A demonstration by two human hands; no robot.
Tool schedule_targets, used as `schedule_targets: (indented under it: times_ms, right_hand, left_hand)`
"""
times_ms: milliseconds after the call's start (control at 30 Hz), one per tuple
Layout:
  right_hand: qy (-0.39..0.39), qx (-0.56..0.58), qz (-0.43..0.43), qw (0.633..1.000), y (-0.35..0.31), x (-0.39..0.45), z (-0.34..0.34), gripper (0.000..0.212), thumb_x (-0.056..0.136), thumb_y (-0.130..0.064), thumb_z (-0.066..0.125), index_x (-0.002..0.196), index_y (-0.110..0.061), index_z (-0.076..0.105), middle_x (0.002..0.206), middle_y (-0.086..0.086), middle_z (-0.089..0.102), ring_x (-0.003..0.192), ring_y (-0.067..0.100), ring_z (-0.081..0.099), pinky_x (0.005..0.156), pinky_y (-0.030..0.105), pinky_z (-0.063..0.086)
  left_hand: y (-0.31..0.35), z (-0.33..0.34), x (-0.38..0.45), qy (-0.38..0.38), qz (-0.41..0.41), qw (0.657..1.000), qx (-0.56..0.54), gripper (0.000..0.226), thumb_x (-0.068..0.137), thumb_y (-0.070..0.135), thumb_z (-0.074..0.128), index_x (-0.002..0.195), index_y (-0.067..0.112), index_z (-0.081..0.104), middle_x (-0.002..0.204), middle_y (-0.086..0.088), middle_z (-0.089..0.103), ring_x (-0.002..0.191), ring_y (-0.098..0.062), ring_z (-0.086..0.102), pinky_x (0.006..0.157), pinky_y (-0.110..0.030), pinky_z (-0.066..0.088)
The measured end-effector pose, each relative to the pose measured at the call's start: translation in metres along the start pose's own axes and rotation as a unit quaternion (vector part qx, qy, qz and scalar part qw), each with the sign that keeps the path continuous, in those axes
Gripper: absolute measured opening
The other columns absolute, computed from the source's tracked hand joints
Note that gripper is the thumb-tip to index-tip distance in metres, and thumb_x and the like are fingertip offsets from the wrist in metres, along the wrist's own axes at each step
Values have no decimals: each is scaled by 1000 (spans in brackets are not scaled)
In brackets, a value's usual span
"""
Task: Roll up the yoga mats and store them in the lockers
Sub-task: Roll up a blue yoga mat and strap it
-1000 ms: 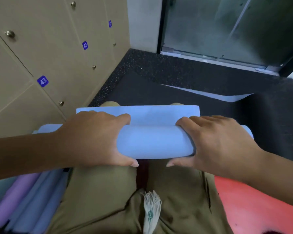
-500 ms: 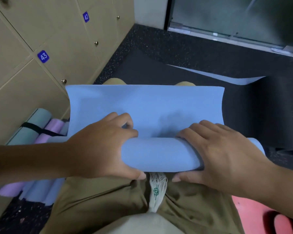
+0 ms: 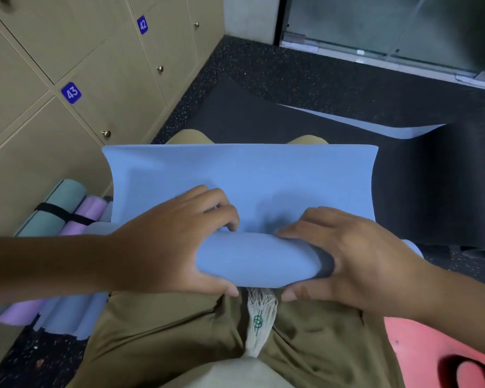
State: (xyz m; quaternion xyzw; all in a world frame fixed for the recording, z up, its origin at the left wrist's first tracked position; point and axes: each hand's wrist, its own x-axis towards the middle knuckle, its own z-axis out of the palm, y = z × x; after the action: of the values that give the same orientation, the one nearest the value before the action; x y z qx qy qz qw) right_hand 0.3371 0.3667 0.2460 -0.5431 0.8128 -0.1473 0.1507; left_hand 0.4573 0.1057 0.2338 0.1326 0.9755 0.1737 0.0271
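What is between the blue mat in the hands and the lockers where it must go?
The locker doors in view are all closed, so one must be opened first. Rolled mats lie on the floor along their base. The blue mat, gripped by both hands, also has a loose flap.

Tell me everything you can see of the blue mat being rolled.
The blue mat looks like soft matte foam, plain and unmarked. Its near part is wound into a thick roll lying crosswise over the person's lap; the unrolled flap extends away over the knees, side edges curling upward. The left hand and right hand grip the roll, thumbs underneath.
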Motion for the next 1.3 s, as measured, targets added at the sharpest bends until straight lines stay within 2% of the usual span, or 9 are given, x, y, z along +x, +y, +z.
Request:
schedule_targets:
  times_ms: [100, 267, 467, 633, 800, 933, 1100, 1200, 1300]
  right_hand:
    - [-35, 95, 29, 994, 7, 9, -9, 64, 67, -79, 74, 119, -46, 62, 108, -23, 59, 107, 1, 55, 80, 19, 46]
    - [-56, 128, 22, 990, 22, 25, -14, 64, 66, -80, 73, 116, -42, 67, 108, -21, 63, 113, 6, 52, 88, 29, 49]
    - [-29, 100, 22, 994, 26, 26, -21, 64, 71, -82, 65, 125, -49, 55, 118, -32, 53, 123, 3, 47, 96, 27, 47]
    - [13, 122, 36, 992, 25, 21, -16, 49, 82, -73, 65, 122, -44, 65, 111, -26, 61, 114, 2, 55, 91, 19, 45]
    - [-23, 214, 75, 974, 28, 35, -25, 35, 78, -54, 77, 110, -39, 75, 106, -30, 68, 106, 1, 61, 92, 15, 44]
    - [-77, 239, 84, 964, 32, 48, -33, 26, 84, -49, 74, 107, -39, 76, 106, -25, 72, 103, 2, 63, 91, 18, 46]
    - [-135, 267, 92, 950, 40, 64, -40, 29, 82, -53, 70, 108, -39, 76, 106, -22, 73, 98, -2, 66, 86, 12, 47]
    - [-140, 260, 91, 951, 42, 66, -42, 33, 81, -56, 68, 108, -38, 75, 105, -23, 72, 97, -4, 65, 84, 9, 45]
    - [-65, 208, 95, 971, 41, 61, -41, 34, 82, -60, 64, 106, -39, 73, 102, -29, 69, 99, -7, 62, 82, 8, 43]
  left_hand:
    - [-4, 0, 5, 15, 28, 999, 13, 65, 78, 81, 60, 105, 22, 67, 102, 11, 53, 89, -13, 50, 76, -34, 48]
    - [-20, -9, 23, -59, -33, 993, -98, 55, 69, 84, 64, 99, 38, 65, 98, 18, 55, 102, -9, 54, 86, -30, 45]
    - [-30, -12, 39, -91, -46, 983, -154, 49, 68, 79, 67, 92, 37, 68, 94, 15, 63, 102, -13, 56, 87, -34, 45]
    - [-35, -15, 45, -129, -92, 967, -198, 50, 66, 79, 69, 99, 42, 70, 100, 18, 66, 100, -11, 61, 88, -35, 49]
    - [-31, -16, 34, -34, -152, 970, -188, 58, 60, 82, 66, 106, 47, 67, 106, 31, 66, 97, -4, 64, 86, -31, 52]
    - [-16, -9, 19, 90, -80, 988, -99, 37, 84, 65, 60, 108, 39, 70, 106, 24, 65, 100, -6, 61, 89, -27, 44]
    - [-8, 9, 6, 116, -32, 993, 1, 69, 89, 72, 52, 139, 24, 62, 127, 9, 63, 114, -15, 57, 98, -30, 42]
    - [-13, 11, 9, 121, -10, 992, 30, 74, 89, 72, 54, 141, 21, 60, 128, 4, 64, 110, -22, 61, 89, -41, 51]
    - [-19, 8, 19, 111, -22, 994, 15, 73, 89, 74, 50, 138, 22, 63, 122, 8, 66, 104, -17, 62, 77, -43, 57]
